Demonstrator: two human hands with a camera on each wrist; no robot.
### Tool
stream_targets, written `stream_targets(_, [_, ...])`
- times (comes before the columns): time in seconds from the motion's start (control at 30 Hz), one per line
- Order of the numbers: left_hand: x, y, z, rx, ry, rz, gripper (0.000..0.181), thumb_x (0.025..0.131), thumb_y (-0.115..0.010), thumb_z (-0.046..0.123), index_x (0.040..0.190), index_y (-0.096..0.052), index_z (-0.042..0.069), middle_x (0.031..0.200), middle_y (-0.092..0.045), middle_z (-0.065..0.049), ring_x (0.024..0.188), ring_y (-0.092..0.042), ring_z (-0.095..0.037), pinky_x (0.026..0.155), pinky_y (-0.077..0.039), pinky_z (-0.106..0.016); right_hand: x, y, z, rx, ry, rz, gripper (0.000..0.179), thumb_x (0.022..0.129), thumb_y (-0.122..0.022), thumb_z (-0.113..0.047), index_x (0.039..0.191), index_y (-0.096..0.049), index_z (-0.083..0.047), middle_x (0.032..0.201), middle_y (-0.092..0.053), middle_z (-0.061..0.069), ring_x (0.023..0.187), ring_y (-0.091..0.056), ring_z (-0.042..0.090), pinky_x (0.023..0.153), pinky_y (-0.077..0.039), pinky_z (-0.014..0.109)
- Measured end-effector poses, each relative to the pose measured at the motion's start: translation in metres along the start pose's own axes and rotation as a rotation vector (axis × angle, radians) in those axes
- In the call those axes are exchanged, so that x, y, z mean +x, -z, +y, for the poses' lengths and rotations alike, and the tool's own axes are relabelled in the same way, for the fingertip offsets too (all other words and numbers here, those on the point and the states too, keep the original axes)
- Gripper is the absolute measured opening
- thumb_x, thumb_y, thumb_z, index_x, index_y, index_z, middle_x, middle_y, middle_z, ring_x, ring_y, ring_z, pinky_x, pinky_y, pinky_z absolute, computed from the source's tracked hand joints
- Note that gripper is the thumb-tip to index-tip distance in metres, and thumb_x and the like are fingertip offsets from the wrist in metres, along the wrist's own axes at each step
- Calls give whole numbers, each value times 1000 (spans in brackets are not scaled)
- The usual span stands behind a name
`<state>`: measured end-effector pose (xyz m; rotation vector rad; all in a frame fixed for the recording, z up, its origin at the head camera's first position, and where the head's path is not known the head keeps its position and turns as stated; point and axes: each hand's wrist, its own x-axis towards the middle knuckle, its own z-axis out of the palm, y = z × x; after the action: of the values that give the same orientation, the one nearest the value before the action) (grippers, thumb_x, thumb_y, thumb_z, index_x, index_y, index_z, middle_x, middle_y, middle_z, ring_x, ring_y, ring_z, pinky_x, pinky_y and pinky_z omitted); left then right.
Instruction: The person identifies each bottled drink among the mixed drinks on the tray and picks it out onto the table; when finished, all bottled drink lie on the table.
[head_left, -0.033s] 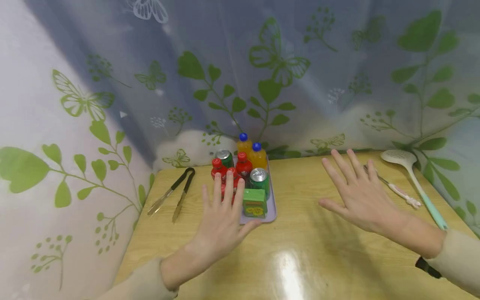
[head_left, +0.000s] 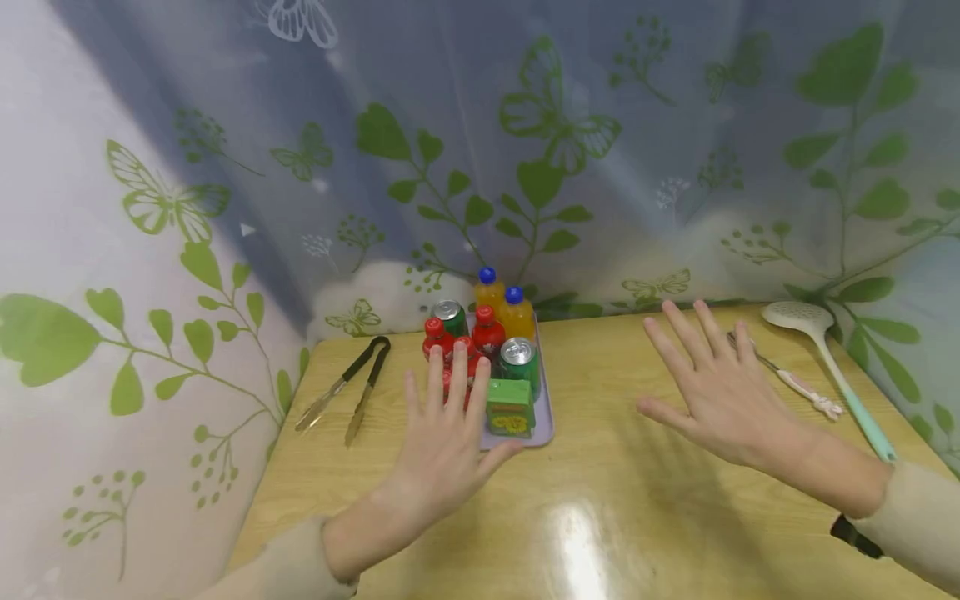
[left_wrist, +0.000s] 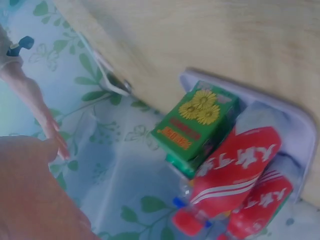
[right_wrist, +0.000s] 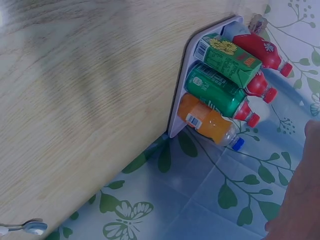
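Note:
My left hand [head_left: 442,450], fingers spread and straight, hovers before a lilac tray [head_left: 546,421] and covers part of the red-capped bottles in the head view. On the tray stand several red-labelled bottles [head_left: 488,332], two orange drink bottles [head_left: 517,318] with blue caps, green cans [head_left: 520,368] and a green drink carton [head_left: 510,410] with yellow flowers. My right hand [head_left: 716,400] is held flat above the table to the right, its fingers spread and nothing in it. Behind its fingertips lies a slim utensil [head_left: 801,383] with a pink and white handle, partly hidden.
Black-handled metal tongs [head_left: 358,364] lie left of the tray. At the far right rests a slotted skimmer [head_left: 798,315] with a mint-green handle end. A patterned curtain [head_left: 637,208] hangs along the back edge of the wooden table [head_left: 600,467].

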<state>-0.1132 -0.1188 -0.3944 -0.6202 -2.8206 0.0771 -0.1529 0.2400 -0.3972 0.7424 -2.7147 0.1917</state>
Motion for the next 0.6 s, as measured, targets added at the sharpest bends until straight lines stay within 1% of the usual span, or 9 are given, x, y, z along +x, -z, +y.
stream_targets(0.1, [1,5,0,3,-7,19,108,96,-49,78,169,-15,6,176,-2,-25,162,-8,-52,123,-22,-80,3,1,-1,-1,1,7,100,99,-57,-66,171,-9,-17,178,-7,18,163,-5,51,117,-15,89])
stream_targets(0.2, [4,11,-3,10,-23,81,107,97,-49,75,169,-13,4,176,-1,-25,163,-9,-51,123,-22,-80,11,-1,-2,12,-8,0,98,100,-59,-62,171,-9,-19,177,-11,18,161,-12,52,116,-22,86])
stream_targets(0.23, [5,12,-6,6,-29,107,104,100,-46,73,169,-12,3,176,-2,-25,163,-9,-50,123,-22,-80,15,-2,-2,17,-13,-10,97,100,-60,-60,171,-8,-20,177,-12,18,160,-14,53,116,-24,86])
stream_targets(0.3, [7,11,-15,-9,-40,171,97,104,-36,70,168,-14,1,176,-9,-26,162,-12,-49,123,-24,-78,25,-5,-2,31,-20,-30,96,101,-61,-56,172,-7,-21,176,-14,19,158,-19,54,116,-27,84])
stream_targets(0.37, [9,9,-25,-45,-40,228,90,107,-26,66,167,-18,-1,175,-15,-26,161,-16,-49,124,-25,-77,36,-10,0,33,-21,-47,94,103,-60,-55,172,-5,-21,176,-14,20,157,-21,55,116,-28,84])
stream_targets(0.43, [11,6,-35,-84,-24,257,86,109,-22,63,166,-20,-2,174,-19,-25,160,-20,-49,125,-27,-74,45,-16,2,37,-22,-49,93,103,-59,-53,172,-6,-19,175,-16,22,156,-23,55,116,-29,83])
stream_targets(0.5, [12,3,-46,-131,19,257,80,111,-30,56,166,-21,-1,173,-22,-23,159,-23,-48,127,-27,-71,53,-21,5,44,-29,-56,93,104,-58,-53,172,-4,-19,174,-17,23,155,-25,55,116,-30,83])
stream_targets(0.6, [15,-3,-64,-204,97,222,75,111,-43,44,166,-21,-1,173,-22,-23,160,-24,-46,131,-26,-64,62,-26,11,69,-44,-52,93,105,-58,-51,171,-2,-18,172,-19,27,152,-28,58,117,-31,81])
